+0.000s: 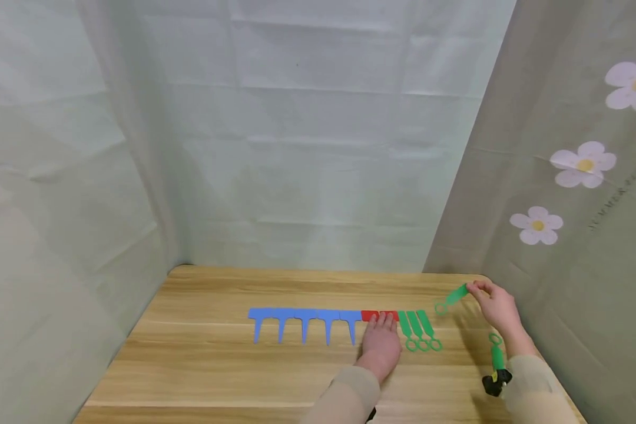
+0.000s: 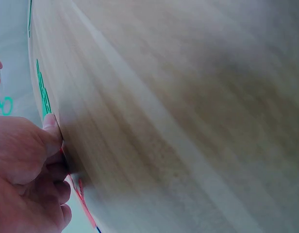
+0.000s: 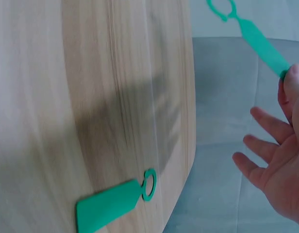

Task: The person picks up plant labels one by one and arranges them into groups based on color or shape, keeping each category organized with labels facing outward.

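My right hand (image 1: 500, 309) pinches the end of a green ring-ended tag (image 3: 263, 44) between thumb and index finger, its other fingers spread. That tag is raised at the back right, ring pointing left. The left hand (image 1: 380, 341) rests palm down with its fingertips on the red pieces (image 1: 370, 315), partly hiding them. Right of the red pieces, three more green tags (image 1: 416, 323) lie side by side, rings toward me. To the left, several flat blue T-shaped labels (image 1: 305, 314) lie in a row with their stems toward me.
Another green tag (image 3: 108, 205) lies on the wooden table (image 1: 201, 365) near its right edge, below my right forearm. A small black device (image 1: 495, 383) shows by the right sleeve. Pale cloth walls (image 1: 318, 176) stand at the back and both sides, the right one with printed flowers.
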Motion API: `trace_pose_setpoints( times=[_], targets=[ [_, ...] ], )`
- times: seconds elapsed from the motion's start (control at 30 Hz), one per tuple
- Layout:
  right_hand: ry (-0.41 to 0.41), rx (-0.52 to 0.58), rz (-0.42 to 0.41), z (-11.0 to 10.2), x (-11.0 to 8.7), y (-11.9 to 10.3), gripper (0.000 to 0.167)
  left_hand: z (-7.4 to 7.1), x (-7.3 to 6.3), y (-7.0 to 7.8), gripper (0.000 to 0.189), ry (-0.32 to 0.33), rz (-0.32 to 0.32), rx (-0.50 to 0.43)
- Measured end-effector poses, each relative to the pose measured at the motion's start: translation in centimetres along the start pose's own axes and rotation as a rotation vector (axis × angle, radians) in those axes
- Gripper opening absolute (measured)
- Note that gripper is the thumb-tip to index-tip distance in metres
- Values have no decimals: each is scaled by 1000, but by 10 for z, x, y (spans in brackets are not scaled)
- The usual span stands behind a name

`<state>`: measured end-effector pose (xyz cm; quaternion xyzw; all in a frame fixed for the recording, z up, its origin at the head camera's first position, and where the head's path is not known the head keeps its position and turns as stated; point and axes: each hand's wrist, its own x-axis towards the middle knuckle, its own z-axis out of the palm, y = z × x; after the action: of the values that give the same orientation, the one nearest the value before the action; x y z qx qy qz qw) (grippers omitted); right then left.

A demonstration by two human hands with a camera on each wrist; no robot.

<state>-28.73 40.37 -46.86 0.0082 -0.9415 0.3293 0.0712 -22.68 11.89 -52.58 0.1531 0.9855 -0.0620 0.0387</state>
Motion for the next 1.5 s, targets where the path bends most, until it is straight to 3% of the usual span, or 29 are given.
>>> trace_pose_setpoints(
  times=[0.27,0.73,1.07,1.3,1.5],
  targets=[
    [-110,40,-50,-5,-4,2,48,-2,1,0,50,-25,-13,10],
    [-279,-130,-230,-2,0,2,21,0,0,2,50,-6,-16,-12],
    [-333,-283,-268,7,9,-5,15,2,-2,4,51,-10,-25,-19],
    [-347,-278,-335,25,16,-13,9,2,-2,5,50,0,-29,-37],
    [-352,-260,-315,38,19,-14,9,1,0,4,50,-2,-38,-41]
  ],
)
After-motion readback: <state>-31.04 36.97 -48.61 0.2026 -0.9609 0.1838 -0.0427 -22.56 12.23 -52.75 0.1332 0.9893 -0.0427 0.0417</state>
